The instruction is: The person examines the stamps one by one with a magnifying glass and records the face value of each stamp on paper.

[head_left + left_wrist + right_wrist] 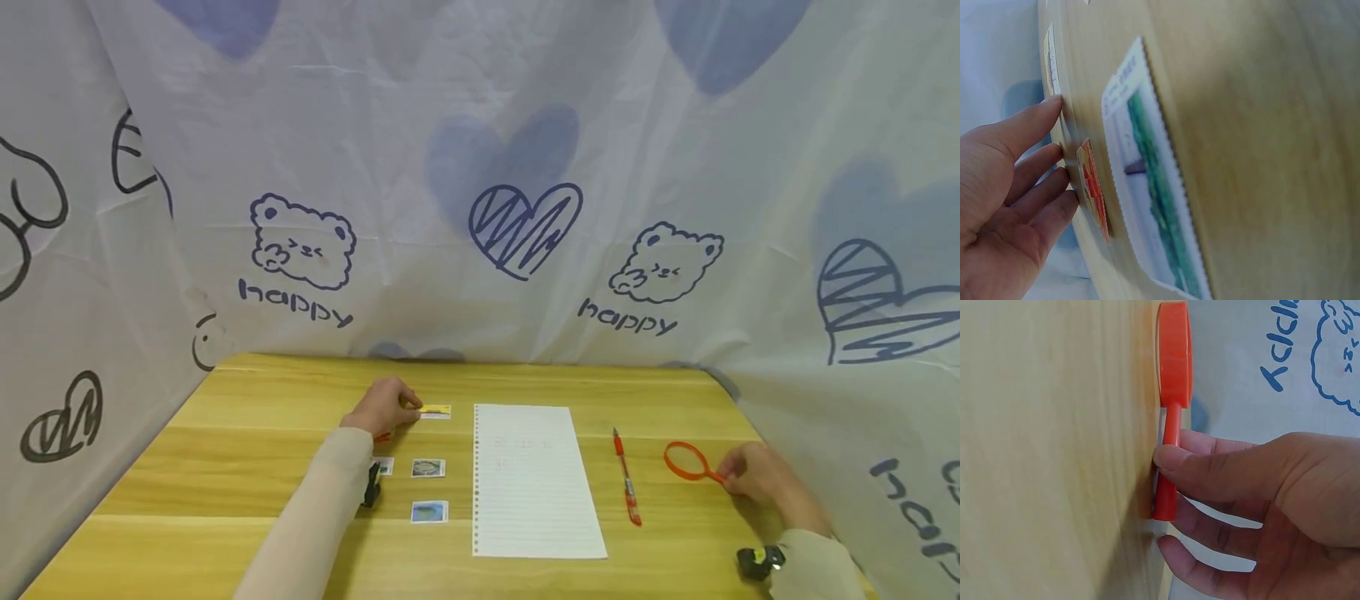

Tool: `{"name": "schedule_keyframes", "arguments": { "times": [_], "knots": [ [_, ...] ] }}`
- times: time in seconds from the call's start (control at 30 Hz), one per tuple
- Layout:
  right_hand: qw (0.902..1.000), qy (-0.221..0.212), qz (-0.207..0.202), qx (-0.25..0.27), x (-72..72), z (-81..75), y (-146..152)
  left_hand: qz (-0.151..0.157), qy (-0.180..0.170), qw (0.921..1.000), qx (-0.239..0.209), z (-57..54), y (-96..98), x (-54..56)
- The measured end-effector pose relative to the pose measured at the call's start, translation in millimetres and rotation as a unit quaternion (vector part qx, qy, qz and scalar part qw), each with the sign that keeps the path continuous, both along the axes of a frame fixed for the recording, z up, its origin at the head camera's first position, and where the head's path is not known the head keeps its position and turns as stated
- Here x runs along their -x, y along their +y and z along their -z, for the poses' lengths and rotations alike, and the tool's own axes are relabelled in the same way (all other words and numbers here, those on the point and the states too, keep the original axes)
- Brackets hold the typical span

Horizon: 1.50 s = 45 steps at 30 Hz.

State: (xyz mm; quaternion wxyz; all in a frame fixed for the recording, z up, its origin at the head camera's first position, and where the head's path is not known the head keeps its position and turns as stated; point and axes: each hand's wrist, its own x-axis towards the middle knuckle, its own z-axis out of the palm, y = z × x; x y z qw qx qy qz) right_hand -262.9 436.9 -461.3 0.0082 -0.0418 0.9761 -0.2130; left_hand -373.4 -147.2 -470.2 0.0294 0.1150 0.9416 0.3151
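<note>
My left hand (384,406) is over the back left of the table, its fingertips right at the left edge of a yellow-and-white postage stamp (435,411). In the left wrist view its fingers are loosely bent and apart, near a red stamp (1092,187). Closer to that camera lies a green-and-white stamp (1157,194) with perforated edges; in the head view the wrist partly covers it. Thumb and fingers of my right hand (761,477) pinch the handle of a red magnifying glass (1174,362), close over the table at the right.
Two more stamps, a dark one (428,467) and a blue one (429,512), lie left of a lined sheet of paper (536,500) with faint writing. A red pen (627,479) lies right of the sheet. Patterned white cloth (420,275) hangs behind the wooden table (225,467).
</note>
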Motion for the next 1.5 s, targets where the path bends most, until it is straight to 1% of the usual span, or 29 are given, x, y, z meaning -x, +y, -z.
{"name": "schedule_keyframes", "arguments": {
  "times": [0.13,0.23,0.37,0.43,0.53,0.67,0.83,1.0,1.13,1.23,1.33,1.5],
  "knots": [
    [1.0000,0.006,-0.006,-0.004,-0.7,1.4,0,0.002,0.005,1.0000,0.004,-1.6,0.3,1.1],
    [0.9996,0.022,-0.015,-0.007,-0.6,0.2,-2,0.000,0.003,1.0000,0.005,-2.9,0.7,1.9],
    [0.9985,0.048,-0.027,-0.007,2.0,-9.0,-11,-0.007,-0.002,1.0000,0.005,-4.0,0.9,2.9],
    [0.9984,0.051,-0.026,-0.005,4.3,-15.4,-19,-0.007,-0.001,1.0000,0.004,-4.3,1.3,2.9],
    [0.9986,0.047,-0.025,-0.009,10.0,-25.3,-31,-0.002,0.006,1.0000,0.003,-5.0,2.2,1.8],
    [0.9980,0.049,-0.039,-0.008,20.8,-34.7,-48,0.002,0.015,0.9999,0.006,-5.8,2.6,0.1],
    [0.9962,0.063,-0.059,-0.013,32.7,-45.0,-78,-0.004,0.010,0.9999,0.006,-5.5,2.0,0.1],
    [0.9951,0.065,-0.071,-0.022,41.1,-53.6,-108,0.000,0.014,0.9999,0.007,-4.8,2.0,-0.5],
    [0.9920,0.081,-0.086,-0.043,48.7,-57.0,-127,-0.001,0.012,0.9999,0.007,-4.1,1.7,-0.7],
    [0.9904,0.088,-0.095,-0.049,53.8,-58.2,-138,-0.003,0.009,0.9999,0.008,-4.6,1.8,-0.9],
    [0.9905,0.088,-0.097,-0.044,58.2,-58.4,-149,0.001,0.013,0.9999,0.009,-4.8,1.8,-0.6],
    [0.9861,0.110,-0.118,-0.040,64.4,-57.6,-166,0.009,0.020,0.9997,0.009,-5.0,1.3,-0.5]
  ]
}}
